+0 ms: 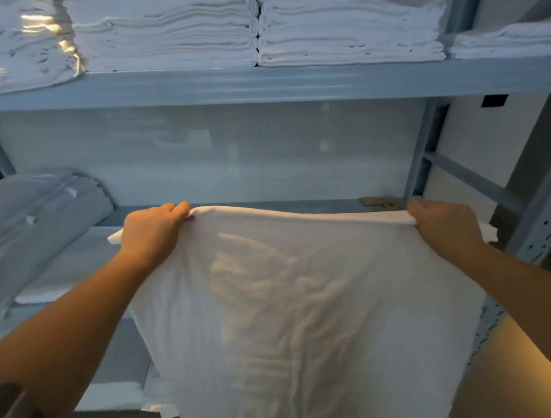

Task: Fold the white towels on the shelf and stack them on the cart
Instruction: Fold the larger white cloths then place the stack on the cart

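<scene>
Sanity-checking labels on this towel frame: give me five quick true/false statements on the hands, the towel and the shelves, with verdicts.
1. Both hands grip the towel's top edge. True: the left hand and right hand each pinch the top edge of the white towel.
2. The towel is already folded small. False: it hangs open below the hands.
3. Folded towel stacks sit on the upper shelf. True.
4. The towel lies flat on a cart. False: it is held up in the air, and no cart is clearly in view.
5. The left hand is empty. False: it holds the towel.
</scene>
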{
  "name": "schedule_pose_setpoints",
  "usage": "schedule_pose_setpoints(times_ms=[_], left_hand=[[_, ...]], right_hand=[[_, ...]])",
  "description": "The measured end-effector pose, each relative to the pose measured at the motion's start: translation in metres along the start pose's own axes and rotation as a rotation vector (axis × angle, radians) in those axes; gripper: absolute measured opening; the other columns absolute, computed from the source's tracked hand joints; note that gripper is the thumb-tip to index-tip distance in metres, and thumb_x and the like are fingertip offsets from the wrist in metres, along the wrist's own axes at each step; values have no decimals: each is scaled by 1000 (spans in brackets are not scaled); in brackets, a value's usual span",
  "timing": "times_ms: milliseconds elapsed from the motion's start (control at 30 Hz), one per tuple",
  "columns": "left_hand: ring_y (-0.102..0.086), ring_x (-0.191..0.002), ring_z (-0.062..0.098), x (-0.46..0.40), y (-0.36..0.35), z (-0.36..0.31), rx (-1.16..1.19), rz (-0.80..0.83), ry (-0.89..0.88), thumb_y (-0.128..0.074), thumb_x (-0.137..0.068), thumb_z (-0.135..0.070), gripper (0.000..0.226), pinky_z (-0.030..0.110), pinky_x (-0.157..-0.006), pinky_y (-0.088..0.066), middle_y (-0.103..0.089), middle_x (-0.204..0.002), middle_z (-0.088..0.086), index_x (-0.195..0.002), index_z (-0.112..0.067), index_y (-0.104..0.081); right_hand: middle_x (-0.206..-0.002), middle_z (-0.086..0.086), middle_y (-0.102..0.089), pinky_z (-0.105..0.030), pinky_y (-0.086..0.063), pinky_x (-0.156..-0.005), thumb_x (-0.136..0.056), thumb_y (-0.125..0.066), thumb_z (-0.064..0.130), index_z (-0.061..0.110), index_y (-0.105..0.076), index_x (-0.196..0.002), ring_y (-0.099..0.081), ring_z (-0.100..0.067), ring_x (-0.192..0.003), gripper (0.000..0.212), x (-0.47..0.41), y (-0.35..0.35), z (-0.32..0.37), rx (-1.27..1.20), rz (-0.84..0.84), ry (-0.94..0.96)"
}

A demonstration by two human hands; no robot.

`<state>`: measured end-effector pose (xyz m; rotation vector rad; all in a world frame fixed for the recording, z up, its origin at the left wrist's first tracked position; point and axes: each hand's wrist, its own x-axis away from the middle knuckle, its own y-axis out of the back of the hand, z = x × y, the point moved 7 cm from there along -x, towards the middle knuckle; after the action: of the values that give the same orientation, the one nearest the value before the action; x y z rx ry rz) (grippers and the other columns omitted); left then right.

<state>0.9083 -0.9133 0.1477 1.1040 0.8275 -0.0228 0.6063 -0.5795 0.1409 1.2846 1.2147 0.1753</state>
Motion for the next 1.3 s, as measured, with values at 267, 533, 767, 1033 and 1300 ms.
schedule_pose_setpoints(times_ms=[267,533,767,1033,1300], left_hand=[[-60,-56,37,-84,-106,15,-96,32,-30,-71,-72,3,20,31,-48,-27,-57,-66,20,-90,-4,-62],[-64,-80,32,-204,-299,33,-143,-27,-37,-47,-95,-38,28,29,-58,-31,-67,-86,13,-98,-12,-59],[-64,-83,27,-251,-466,31,-182,33,-96,-41,-96,-41,26,28,-57,-30,-66,-89,4,-102,-21,-57],[-50,-102,25,-258,-623,3,-172,213,136,-43,-94,-36,22,39,-83,-26,-68,-96,0,-95,-25,-63],[-46,-109,33,-252,-653,21,13,197,393,-59,-90,-36,21,41,-91,-28,-60,-105,14,-97,-20,-70]], right_hand=[[-53,-22,-49,-43,-45,-60,-60,-52,-18,-4,-58,-73,-52,-32,-47,20,-90,-88,7,70,-200,-42],[-73,-23,-58,-40,-39,-69,-79,-52,-9,-2,-57,-83,-58,-34,-69,10,-214,-288,-10,35,-48,-241],[-67,-17,-56,-39,-35,-66,-83,-62,6,5,-54,-77,-57,-33,-63,9,-257,-443,-16,87,-10,-139],[-100,2,-66,-40,-29,-91,-94,-44,34,26,-59,-103,-49,-24,-103,19,-269,-568,-6,399,224,-239],[-143,-9,-32,-60,-12,-112,-91,-54,35,25,-45,-133,-23,-29,-135,45,-253,-591,27,5,199,-415]])
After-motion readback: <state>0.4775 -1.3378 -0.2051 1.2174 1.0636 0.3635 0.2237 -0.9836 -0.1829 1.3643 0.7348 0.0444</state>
